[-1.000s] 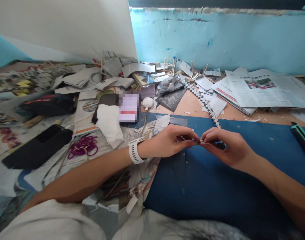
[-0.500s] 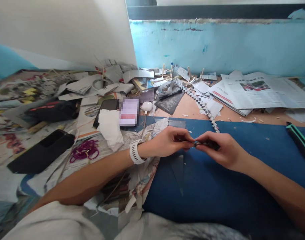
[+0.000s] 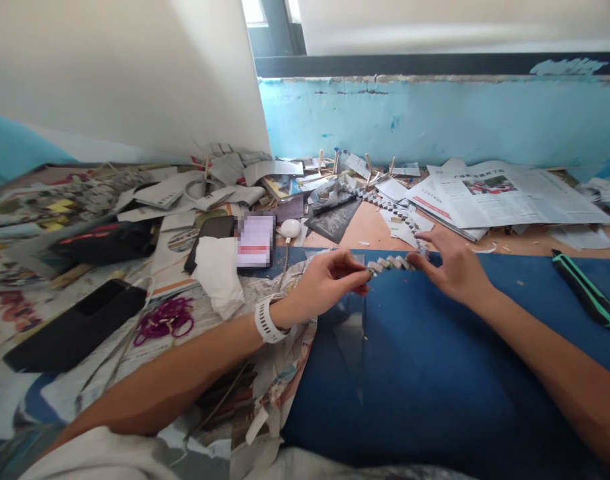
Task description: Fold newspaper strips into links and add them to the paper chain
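A zigzag chain of folded paper [image 3: 391, 263] in white and grey stretches between my two hands above the blue cutting mat [image 3: 409, 380]. My left hand [image 3: 335, 279], with a white watch band at the wrist, pinches one end of it. On the right, thumb and forefinger of my right hand [image 3: 452, 267] close around the chain further along, the forefinger reaching over it. Beyond that hand, the chain runs back across the table among paper scraps. A clear set square [image 3: 352, 347] lies on the mat under my left hand.
A green-and-black box cutter [image 3: 585, 290] lies at the right. Newspapers [image 3: 505, 193] are stacked at the back right. On the left are a purple string bundle [image 3: 165, 321], a crumpled white tissue [image 3: 217, 273], a phone [image 3: 255, 240] and a black case [image 3: 77, 323]. Small sticks stand at the back.
My hands, which met fingertip to fingertip, have drawn apart. The right hand has moved along the chain, and a stretch of it now shows between them. The view has tilted up slightly.
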`<state>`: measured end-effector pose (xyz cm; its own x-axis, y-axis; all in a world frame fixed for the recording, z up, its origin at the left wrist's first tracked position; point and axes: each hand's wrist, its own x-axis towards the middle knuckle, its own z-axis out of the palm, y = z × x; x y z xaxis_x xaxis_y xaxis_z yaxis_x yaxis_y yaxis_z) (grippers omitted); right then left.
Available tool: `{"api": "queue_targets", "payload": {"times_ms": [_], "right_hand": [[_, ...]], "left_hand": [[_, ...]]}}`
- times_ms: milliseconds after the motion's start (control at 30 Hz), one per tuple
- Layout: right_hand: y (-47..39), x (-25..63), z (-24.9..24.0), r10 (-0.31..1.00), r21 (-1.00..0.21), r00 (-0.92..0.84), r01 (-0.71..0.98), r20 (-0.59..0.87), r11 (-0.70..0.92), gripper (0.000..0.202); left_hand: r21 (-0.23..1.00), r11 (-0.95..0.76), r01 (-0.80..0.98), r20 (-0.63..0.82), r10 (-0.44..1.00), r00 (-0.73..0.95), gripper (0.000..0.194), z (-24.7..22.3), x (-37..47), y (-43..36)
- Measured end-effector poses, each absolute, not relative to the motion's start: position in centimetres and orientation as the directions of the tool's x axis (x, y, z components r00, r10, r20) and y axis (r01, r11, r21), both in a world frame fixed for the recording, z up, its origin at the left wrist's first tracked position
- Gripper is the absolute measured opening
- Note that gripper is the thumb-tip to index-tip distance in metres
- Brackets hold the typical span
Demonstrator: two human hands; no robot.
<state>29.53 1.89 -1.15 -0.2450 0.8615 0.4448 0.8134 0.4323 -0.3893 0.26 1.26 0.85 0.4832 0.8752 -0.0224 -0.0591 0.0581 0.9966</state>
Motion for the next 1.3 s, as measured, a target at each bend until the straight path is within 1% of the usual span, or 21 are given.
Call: {"api": "queue_targets", "payload": {"times_ms": [67, 167, 200, 300, 400, 433, 500, 533, 567, 600, 667, 700, 767, 800, 867, 933, 1000, 1100, 1200, 1233, 1300], "right_hand": [[2.5, 30.2, -1.5, 0.893, -0.400, -0.142, 0.856, 0.428, 0.328, 0.057], [3.0, 30.5, -2.5, 0.940, -0.479, -0.130, 0.834, 0.315, 0.275, 0.068], [3.1, 30.4, -2.9, 0.947, -0.488, -0.134, 0.831, 0.292, 0.268, 0.071], [3.2, 30.1, -3.9, 0.927, -0.402, -0.197, 0.858, 0.318, 0.320, 0.073], [3.4, 30.1, -4.4, 0.907, -0.298, -0.310, 0.870, 0.285, 0.392, 0.056], [3.5, 30.1, -4.4, 0.908, -0.279, -0.326, 0.875, 0.263, 0.396, 0.052], [3.5, 30.2, -4.4, 0.918, -0.258, -0.321, 0.890, 0.231, 0.376, 0.050], [3.5, 30.2, -4.4, 0.923, -0.249, -0.311, 0.898, 0.227, 0.364, 0.051], [3.5, 30.2, -4.3, 0.925, -0.237, -0.303, 0.904, 0.231, 0.355, 0.053], [3.4, 30.1, -4.3, 0.924, -0.222, -0.298, 0.910, 0.240, 0.351, 0.054], [3.4, 30.0, -4.3, 0.916, -0.194, -0.294, 0.916, 0.273, 0.351, 0.055], [3.4, 30.0, -4.3, 0.911, -0.184, -0.293, 0.917, 0.290, 0.353, 0.055], [3.4, 30.0, -4.3, 0.906, -0.173, -0.286, 0.920, 0.314, 0.350, 0.055], [3.5, 30.0, -4.2, 0.905, -0.172, -0.280, 0.922, 0.320, 0.347, 0.054], [3.5, 30.2, -4.1, 0.905, -0.171, -0.274, 0.924, 0.324, 0.341, 0.051], [3.4, 30.4, -4.1, 0.906, -0.171, -0.275, 0.924, 0.322, 0.341, 0.046], [3.4, 30.4, -4.0, 0.908, -0.170, -0.281, 0.924, 0.310, 0.344, 0.044], [3.3, 30.4, -4.1, 0.911, -0.165, -0.299, 0.921, 0.283, 0.354, 0.044], [3.3, 30.3, -4.3, 0.905, -0.151, -0.316, 0.917, 0.286, 0.368, 0.047], [3.3, 30.3, -4.3, 0.901, -0.148, -0.318, 0.917, 0.294, 0.372, 0.047], [3.4, 30.4, -4.5, 0.896, -0.148, -0.313, 0.916, 0.316, 0.372, 0.046]], "left_hand": [[0.987, 0.003, -0.164, 0.050, 0.946, 0.319, 0.031, 0.9, 0.5, 1.2], [0.949, -0.108, -0.297, 0.134, 0.989, 0.068, 0.030, 0.8, 0.6, 1.7], [0.933, -0.138, -0.332, 0.152, 0.988, 0.017, 0.030, 0.7, 0.6, 2.0], [0.898, -0.191, -0.396, 0.162, 0.981, -0.105, 0.033, 0.1, 0.4, 3.7], [0.882, -0.268, -0.387, 0.205, 0.959, -0.198, 0.042, 0.2, -0.5, 6.4], [0.872, -0.310, -0.379, 0.238, 0.945, -0.224, 0.045, 0.6, -1.1, 7.4], [0.822, -0.457, -0.339, 0.356, 0.878, -0.320, 0.050, 1.9, -2.5, 9.3], [0.797, -0.521, -0.307, 0.432, 0.845, -0.314, 0.049, 2.7, -3.2, 10.1], [0.741, -0.617, -0.264, 0.507, 0.772, -0.382, 0.046, 3.5, -3.9, 10.7], [0.716, -0.653, -0.247, 0.535, 0.741, -0.407, 0.040, 4.1, -4.4, 11.0], [0.723, -0.654, -0.224, 0.542, 0.737, -0.404, 0.032, 4.8, -4.6, 10.9], [0.735, -0.643, -0.217, 0.524, 0.741, -0.420, 0.035, 4.7, -4.4, 10.4], [0.803, -0.552, -0.227, 0.465, 0.817, -0.341, 0.039, 3.8, -3.1, 8.7], [0.842, -0.490, -0.225, 0.435, 0.864, -0.254, 0.040, 3.2, -2.3, 7.7], [0.923, -0.337, -0.185, 0.344, 0.939, 0.006, 0.038, 2.1, -0.6, 5.5], [0.975, -0.150, -0.165, 0.194, 0.936, 0.293, 0.037, 1.3, 0.6, 3.5], [0.995, -0.020, -0.096, 0.064, 0.874, 0.481, 0.039, 0.8, 1.2, 2.0], [0.995, 0.077, 0.064, -0.099, 0.652, 0.752, 0.040, 0.4, 1.2, 0.6], [0.980, 0.102, 0.169, -0.198, 0.473, 0.859, 0.042, 0.4, 0.9, -0.1], [0.975, 0.101, 0.196, -0.220, 0.443, 0.869, 0.043, 0.6, 0.9, -0.2], [0.968, 0.077, 0.238, -0.247, 0.438, 0.864, 0.045, 1.1, 0.8, -0.5]]}}
